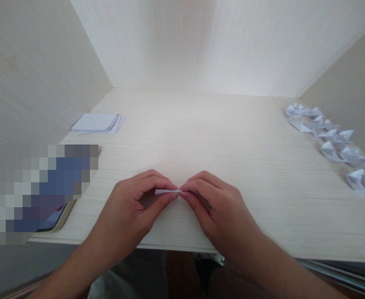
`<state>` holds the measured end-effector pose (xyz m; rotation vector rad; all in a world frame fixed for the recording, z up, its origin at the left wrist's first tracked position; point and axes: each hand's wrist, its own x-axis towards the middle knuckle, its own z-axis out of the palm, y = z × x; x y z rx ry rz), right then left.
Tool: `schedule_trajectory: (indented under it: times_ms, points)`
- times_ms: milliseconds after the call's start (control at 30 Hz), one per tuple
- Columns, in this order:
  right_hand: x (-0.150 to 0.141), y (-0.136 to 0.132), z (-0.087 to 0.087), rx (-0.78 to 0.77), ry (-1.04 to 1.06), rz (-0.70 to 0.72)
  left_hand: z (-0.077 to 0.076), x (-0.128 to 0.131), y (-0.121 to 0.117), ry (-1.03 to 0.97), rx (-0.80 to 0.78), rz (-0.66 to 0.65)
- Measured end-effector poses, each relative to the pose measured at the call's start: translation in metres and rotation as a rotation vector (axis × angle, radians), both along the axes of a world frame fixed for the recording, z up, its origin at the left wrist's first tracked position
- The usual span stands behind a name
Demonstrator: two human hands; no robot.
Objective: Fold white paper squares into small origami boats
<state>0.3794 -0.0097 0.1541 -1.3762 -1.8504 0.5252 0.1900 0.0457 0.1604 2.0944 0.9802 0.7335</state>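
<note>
Between my two hands, near the front of the pale wooden surface, is a small piece of folded white paper [164, 192], seen almost edge-on. My left hand [141, 199] pinches it between thumb and fingertips, and its left end sticks out inside the curl of that hand. Close against it, the thumb and fingers of my right hand [213, 203] pinch the paper's other end. The fingertips of both hands nearly touch, and they cover much of the paper.
Several folded white paper boats [332, 151] stand in rows along the right wall. A small stack of white paper sheets [97, 123] lies at the back left. A phone [56, 218], mostly pixelated, rests at the left. Walls enclose the surface [201, 137] at the back and both sides.
</note>
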Motion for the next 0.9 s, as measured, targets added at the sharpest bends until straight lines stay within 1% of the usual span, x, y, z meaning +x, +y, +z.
schedule_trajectory:
  times_ms: [167,367,533,667,733,800,833,867,900]
  points:
    - [-0.002,0.003,-0.001,0.01,-0.038,-0.001,0.001,0.003,0.0,-0.004,0.024,0.015]
    - [0.0,0.001,0.001,0.018,-0.02,0.016,0.001,0.002,-0.001,-0.034,0.036,0.016]
    - [0.0,-0.002,0.005,0.025,-0.038,0.037,0.003,0.004,-0.003,-0.035,-0.004,0.004]
    - [-0.001,-0.001,0.007,-0.016,-0.073,0.003,0.007,0.003,-0.004,-0.013,-0.067,0.014]
    - [-0.001,-0.001,0.007,-0.038,-0.057,-0.023,0.005,-0.002,0.0,-0.012,-0.138,0.051]
    - [0.002,-0.001,0.007,-0.068,-0.02,-0.059,0.0,-0.01,0.005,-0.05,-0.257,0.135]
    - [0.004,-0.001,0.007,-0.093,0.004,-0.08,-0.003,-0.013,0.009,-0.109,-0.331,0.198]
    - [0.005,-0.001,0.008,-0.12,0.03,-0.098,-0.006,-0.015,0.011,-0.213,-0.387,0.273]
    - [0.007,-0.001,0.009,-0.15,0.055,-0.11,-0.008,-0.017,0.013,-0.319,-0.428,0.322]
